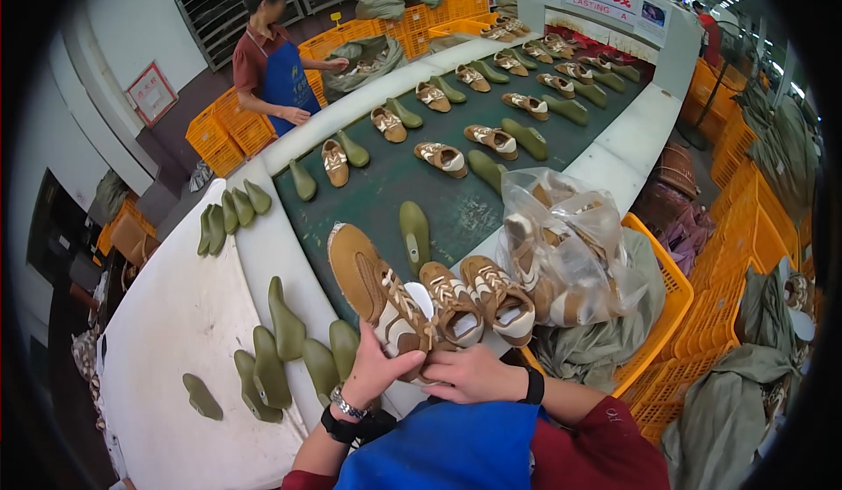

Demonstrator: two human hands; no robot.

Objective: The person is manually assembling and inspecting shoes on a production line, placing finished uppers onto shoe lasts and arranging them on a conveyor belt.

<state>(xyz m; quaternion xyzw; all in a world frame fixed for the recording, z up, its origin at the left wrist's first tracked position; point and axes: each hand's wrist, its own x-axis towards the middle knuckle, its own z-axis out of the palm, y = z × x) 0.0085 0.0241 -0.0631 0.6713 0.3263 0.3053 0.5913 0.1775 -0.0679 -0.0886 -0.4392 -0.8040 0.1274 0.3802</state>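
A brown sneaker upper [361,271] with cream stripes and laces is held toe-up in front of me. My left hand [375,369] wraps round its lower side, thumb across the heel end. Against the same heel end, my right hand [469,372] has its fingers curled and pressed in; its fingertips are partly hidden. A white oval piece [419,299] shows beside the laces. Just right of the held upper, two more brown uppers [498,295] stand side by side at the belt's edge. Beyond them a green shoe last [415,236] lies on the belt.
The green conveyor belt [351,214] carries rows of brown uppers and green lasts. Several lasts [272,367] lie on the white table [175,315] at left. A clear bag of uppers [570,253] sits over an orange crate [675,293]. A co-worker [272,60] in a blue apron stands across.
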